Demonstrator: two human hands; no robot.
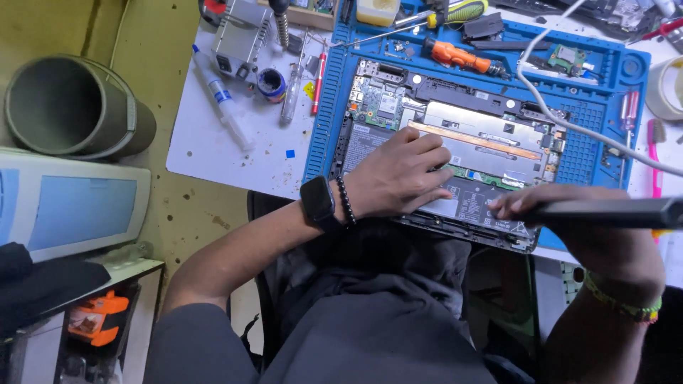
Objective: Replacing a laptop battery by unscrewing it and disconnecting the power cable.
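An opened laptop (pixel 469 135) lies bottom-up on a blue work mat (pixel 324 128), its circuit board, copper heat pipe and battery exposed. My left hand (pixel 398 178), with a black watch and bead bracelet on the wrist, presses flat on the laptop's near left part, fingers spread over the battery area. My right hand (pixel 562 206) grips a dark pen-shaped electric screwdriver (pixel 605 212) lying nearly level, its tip end pointing left over the laptop's near edge. The tip itself is hidden by my fingers.
A white cable (pixel 569 121) crosses the mat's right side. An orange-handled tool (pixel 459 55), screwdrivers and small parts lie at the mat's far edge. A syringe tube (pixel 220 99), small jar (pixel 270 83) and red pen (pixel 318 82) sit on the white table left. A grey bin (pixel 71 107) stands at left.
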